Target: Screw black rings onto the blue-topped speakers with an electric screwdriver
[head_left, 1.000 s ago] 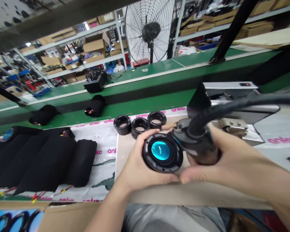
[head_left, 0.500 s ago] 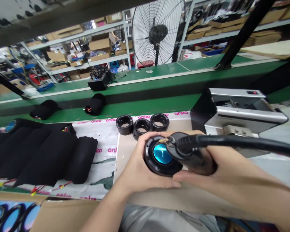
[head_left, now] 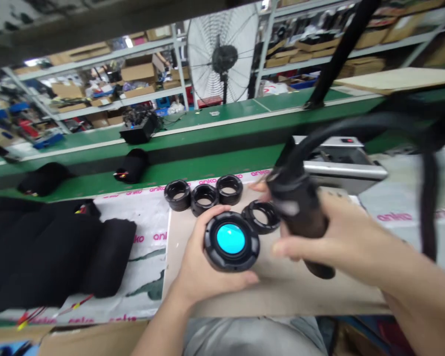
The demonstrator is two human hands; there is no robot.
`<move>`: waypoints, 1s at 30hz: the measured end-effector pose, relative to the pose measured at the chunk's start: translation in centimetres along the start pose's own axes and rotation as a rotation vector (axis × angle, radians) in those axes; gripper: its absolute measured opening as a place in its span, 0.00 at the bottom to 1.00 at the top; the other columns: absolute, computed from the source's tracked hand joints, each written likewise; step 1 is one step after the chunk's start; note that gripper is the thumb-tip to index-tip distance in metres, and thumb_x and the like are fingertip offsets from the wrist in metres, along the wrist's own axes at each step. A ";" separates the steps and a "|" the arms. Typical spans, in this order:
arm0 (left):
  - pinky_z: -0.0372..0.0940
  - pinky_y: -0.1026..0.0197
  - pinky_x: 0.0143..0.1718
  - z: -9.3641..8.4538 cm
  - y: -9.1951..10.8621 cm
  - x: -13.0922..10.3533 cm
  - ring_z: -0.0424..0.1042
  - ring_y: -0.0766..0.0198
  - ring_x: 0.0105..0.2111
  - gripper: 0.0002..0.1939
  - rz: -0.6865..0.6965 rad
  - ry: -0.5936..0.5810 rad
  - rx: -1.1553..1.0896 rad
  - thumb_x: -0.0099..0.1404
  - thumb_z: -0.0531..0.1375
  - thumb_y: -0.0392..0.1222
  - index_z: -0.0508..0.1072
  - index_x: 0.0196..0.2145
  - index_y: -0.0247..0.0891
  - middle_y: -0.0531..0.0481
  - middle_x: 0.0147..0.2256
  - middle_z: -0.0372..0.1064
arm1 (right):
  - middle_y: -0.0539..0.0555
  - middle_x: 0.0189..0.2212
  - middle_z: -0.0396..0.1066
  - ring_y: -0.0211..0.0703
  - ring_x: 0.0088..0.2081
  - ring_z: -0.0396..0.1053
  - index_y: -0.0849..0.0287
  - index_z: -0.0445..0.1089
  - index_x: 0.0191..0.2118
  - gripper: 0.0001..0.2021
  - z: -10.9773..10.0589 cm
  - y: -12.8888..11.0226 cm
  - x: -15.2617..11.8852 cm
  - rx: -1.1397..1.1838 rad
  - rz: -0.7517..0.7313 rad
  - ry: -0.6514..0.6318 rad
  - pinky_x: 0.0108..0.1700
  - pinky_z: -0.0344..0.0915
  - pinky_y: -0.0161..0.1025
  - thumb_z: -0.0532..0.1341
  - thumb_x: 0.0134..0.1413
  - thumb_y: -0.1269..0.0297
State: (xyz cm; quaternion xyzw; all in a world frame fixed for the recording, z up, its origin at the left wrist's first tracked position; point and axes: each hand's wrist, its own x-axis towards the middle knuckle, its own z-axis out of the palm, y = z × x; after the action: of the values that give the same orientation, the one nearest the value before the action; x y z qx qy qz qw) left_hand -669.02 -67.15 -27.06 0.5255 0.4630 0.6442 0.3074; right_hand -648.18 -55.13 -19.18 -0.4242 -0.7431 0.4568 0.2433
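Observation:
My left hand (head_left: pixel 203 267) is wrapped round a black ribbed ring-shaped part (head_left: pixel 211 254) with a bright blue disc (head_left: pixel 231 238) at its centre. To its right, my right hand (head_left: pixel 330 227) grips a black tool (head_left: pixel 300 212) with a thick cable, held upright and apart from the part. One black ring (head_left: pixel 261 216) lies between the two hands on the beige board (head_left: pixel 278 291). Three more black rings (head_left: pixel 204 199) stand along the board's back edge.
Black fabric-covered rolls (head_left: pixel 109 257) lie at the left, with two more (head_left: pixel 132 165) behind. A metal device (head_left: pixel 341 170) stands at the back right. The tool's cable (head_left: pixel 374 121) arches over the right side. A cardboard box (head_left: pixel 92 338) is at the lower left.
My right hand has lifted the tool away to the right, off the part in my left hand. A fourth ring now shows between my hands. The view has shifted to the right.

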 end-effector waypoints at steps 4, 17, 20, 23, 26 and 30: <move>0.74 0.60 0.55 -0.3 -0.1 0.0 0.80 0.54 0.55 0.48 0.017 0.023 0.116 0.44 0.82 0.47 0.71 0.62 0.50 0.50 0.57 0.78 | 0.49 0.25 0.69 0.37 0.17 0.60 0.54 0.74 0.38 0.34 -5.0 0.6 -0.4 0.651 -0.056 0.505 0.20 0.65 0.38 0.84 0.28 0.40; 0.76 0.61 0.55 6.8 -0.2 1.5 0.80 0.54 0.55 0.48 -0.064 -0.224 0.101 0.44 0.81 0.47 0.70 0.62 0.54 0.51 0.57 0.77 | 0.50 0.21 0.65 0.47 0.27 0.72 0.53 0.69 0.31 0.27 -9.0 0.5 -2.1 0.370 -0.217 0.771 0.26 0.64 0.39 0.72 0.52 0.33; 0.78 0.60 0.53 7.2 -0.1 2.6 0.82 0.55 0.52 0.43 -0.019 -0.168 0.122 0.48 0.80 0.50 0.72 0.60 0.52 0.51 0.55 0.79 | 0.49 0.20 0.65 0.46 0.26 0.73 0.54 0.69 0.33 0.28 -8.4 0.6 -1.0 0.381 -0.269 0.688 0.26 0.66 0.38 0.72 0.52 0.33; 0.78 0.60 0.52 7.4 -0.2 2.7 0.82 0.54 0.51 0.43 0.013 -0.131 0.137 0.48 0.80 0.52 0.73 0.60 0.51 0.49 0.55 0.79 | 0.46 0.18 0.64 0.42 0.23 0.70 0.55 0.68 0.33 0.29 -8.0 0.9 0.6 0.435 -0.349 0.631 0.24 0.65 0.36 0.72 0.53 0.31; 0.77 0.59 0.55 8.0 -0.6 2.2 0.80 0.53 0.55 0.43 0.011 -0.125 0.162 0.49 0.79 0.50 0.71 0.62 0.51 0.48 0.57 0.77 | 0.44 0.17 0.62 0.37 0.17 0.63 0.55 0.64 0.30 0.33 -7.4 1.1 2.6 0.529 -0.522 0.630 0.18 0.60 0.35 0.71 0.49 0.27; 0.74 0.54 0.59 8.4 -0.8 1.8 0.77 0.49 0.59 0.45 -0.038 -0.152 0.165 0.50 0.78 0.48 0.68 0.64 0.49 0.45 0.60 0.74 | 0.43 0.16 0.60 0.36 0.13 0.57 0.55 0.64 0.30 0.31 -6.5 1.1 4.3 0.609 -0.649 0.639 0.13 0.53 0.35 0.71 0.52 0.31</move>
State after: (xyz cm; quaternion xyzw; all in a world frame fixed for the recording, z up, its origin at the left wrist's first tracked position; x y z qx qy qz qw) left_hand -661.49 -62.97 -26.95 0.5876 0.4997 0.5562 0.3093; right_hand -645.13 -48.22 -17.23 -0.2013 -0.5591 0.4011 0.6972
